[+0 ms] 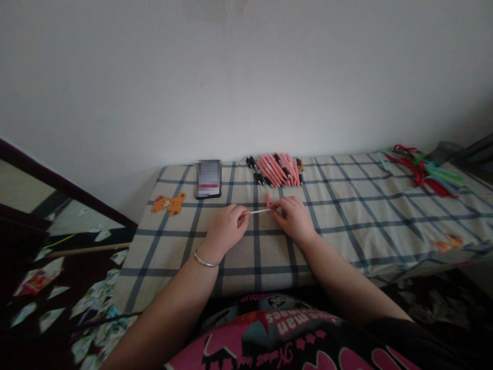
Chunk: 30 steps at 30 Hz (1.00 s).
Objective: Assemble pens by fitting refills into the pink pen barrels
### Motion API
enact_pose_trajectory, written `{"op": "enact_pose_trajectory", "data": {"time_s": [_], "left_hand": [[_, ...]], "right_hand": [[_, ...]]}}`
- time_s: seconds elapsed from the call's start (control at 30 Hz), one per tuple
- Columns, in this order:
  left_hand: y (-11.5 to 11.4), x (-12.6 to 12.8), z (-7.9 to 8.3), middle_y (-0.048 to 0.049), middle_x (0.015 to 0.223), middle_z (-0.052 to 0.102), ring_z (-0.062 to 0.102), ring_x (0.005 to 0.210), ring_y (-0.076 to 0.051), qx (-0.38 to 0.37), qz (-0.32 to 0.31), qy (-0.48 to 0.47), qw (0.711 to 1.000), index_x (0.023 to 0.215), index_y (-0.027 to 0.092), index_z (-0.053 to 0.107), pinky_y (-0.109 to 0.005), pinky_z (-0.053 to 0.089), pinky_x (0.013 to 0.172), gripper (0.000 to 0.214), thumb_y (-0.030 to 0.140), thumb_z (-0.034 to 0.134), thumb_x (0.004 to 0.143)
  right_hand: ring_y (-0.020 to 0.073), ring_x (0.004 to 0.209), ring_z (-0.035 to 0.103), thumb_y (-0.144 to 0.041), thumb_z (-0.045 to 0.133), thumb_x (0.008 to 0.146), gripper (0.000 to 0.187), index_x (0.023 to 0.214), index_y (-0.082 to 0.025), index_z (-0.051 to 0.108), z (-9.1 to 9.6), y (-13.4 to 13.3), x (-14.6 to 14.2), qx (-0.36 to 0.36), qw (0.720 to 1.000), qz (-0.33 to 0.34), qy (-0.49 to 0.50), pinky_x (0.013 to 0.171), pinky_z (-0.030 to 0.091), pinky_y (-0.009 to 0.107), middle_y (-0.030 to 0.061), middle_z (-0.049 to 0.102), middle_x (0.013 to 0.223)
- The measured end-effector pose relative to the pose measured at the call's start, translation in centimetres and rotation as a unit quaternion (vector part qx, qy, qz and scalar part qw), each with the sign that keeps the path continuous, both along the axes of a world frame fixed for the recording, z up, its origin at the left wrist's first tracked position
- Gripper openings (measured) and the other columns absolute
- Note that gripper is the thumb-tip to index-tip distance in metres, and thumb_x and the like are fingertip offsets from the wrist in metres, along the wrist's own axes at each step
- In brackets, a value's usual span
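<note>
My left hand [227, 228] is closed in a pinch on one end of a thin white rod [260, 211], which looks like a pen refill. The rod runs level across to the fingertips of my right hand [295, 218]. Those fingers are closed too, and a short pink pen barrel [268, 199] sticks up from them. Whether the rod's right end sits inside another part is hidden. Just beyond my hands lies a pile of pink pens [273, 169], some with black grips. A silver bangle circles my left wrist.
A phone [208, 179] with a lit screen lies at the back left of the checked tablecloth [162, 257], near the wall. Red, green and pale strips [423, 169] are heaped at the far right. Scraps of paper [92, 308] litter the floor on the left.
</note>
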<state>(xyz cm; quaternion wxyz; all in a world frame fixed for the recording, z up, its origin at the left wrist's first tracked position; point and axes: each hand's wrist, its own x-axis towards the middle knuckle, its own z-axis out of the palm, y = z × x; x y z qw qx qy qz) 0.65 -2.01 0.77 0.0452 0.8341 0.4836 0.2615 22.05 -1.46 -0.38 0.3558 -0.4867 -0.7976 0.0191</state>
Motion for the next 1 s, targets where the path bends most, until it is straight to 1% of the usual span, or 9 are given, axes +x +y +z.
{"op": "enact_pose_trajectory", "data": {"time_s": [0.2,0.4,0.57,0.7,0.87,1.0], "left_hand": [[-0.11,0.19,0.27,-0.0051,0.081,0.059,0.057,0.077,-0.019,0.003,-0.015,0.045,0.999,0.085,0.018,0.060,-0.030,0.043,0.066,0.013,0.024,0.048,0.087],[-0.19,0.29,0.45,-0.0056,0.081,0.059,0.056,0.076,-0.019,0.019,-0.028,0.085,0.996,0.086,0.018,0.061,-0.031,0.042,0.065,0.015,0.024,0.048,0.087],[-0.35,0.42,0.81,-0.0061,0.081,0.059,0.055,0.078,-0.021,0.038,-0.015,0.122,0.992,0.088,0.018,0.062,-0.034,0.040,0.070,0.017,0.026,0.047,0.088],[-0.46,0.50,0.97,-0.0062,0.084,0.060,0.054,0.081,-0.022,0.039,-0.004,0.138,0.990,0.089,0.018,0.062,-0.037,0.040,0.075,0.020,0.026,0.043,0.090],[-0.42,0.52,0.80,-0.0067,0.087,0.060,0.055,0.083,-0.021,0.022,-0.006,0.143,0.990,0.092,0.017,0.061,-0.034,0.041,0.074,0.022,0.024,0.040,0.091],[-0.62,0.61,0.80,-0.0057,0.086,0.060,0.055,0.084,-0.020,0.011,-0.014,0.151,0.988,0.094,0.018,0.060,-0.032,0.042,0.071,0.019,0.020,0.041,0.089]], "right_hand": [[0.0208,0.081,0.054,-0.018,0.058,0.083,0.004,0.082,-0.021,0.062,0.47,-0.27,-0.30,-0.008,0.999,0.050,0.000,0.078,0.044,0.034,0.0041,0.065,0.081],[0.0201,0.086,0.054,-0.017,0.060,0.081,0.006,0.082,-0.021,0.064,0.46,-0.32,-0.37,-0.003,0.998,0.065,0.006,0.082,0.044,0.034,0.0045,0.065,0.085],[0.0195,0.084,0.055,-0.016,0.060,0.081,0.006,0.082,-0.021,0.063,0.53,-0.33,-0.45,-0.004,0.997,0.073,0.007,0.080,0.044,0.033,0.0038,0.065,0.082],[0.0198,0.080,0.055,-0.017,0.062,0.081,0.004,0.082,-0.020,0.061,0.53,-0.33,-0.46,0.004,0.997,0.079,0.020,0.077,0.045,0.034,0.0032,0.064,0.078],[0.0201,0.080,0.056,-0.018,0.062,0.080,0.007,0.087,-0.021,0.061,0.38,-0.29,-0.40,0.002,0.994,0.099,0.035,0.076,0.045,0.034,0.0029,0.065,0.078],[0.0199,0.080,0.057,-0.019,0.063,0.080,0.009,0.089,-0.021,0.061,0.22,-0.22,-0.43,-0.001,0.993,0.107,0.045,0.075,0.046,0.034,0.0026,0.066,0.079]]}}
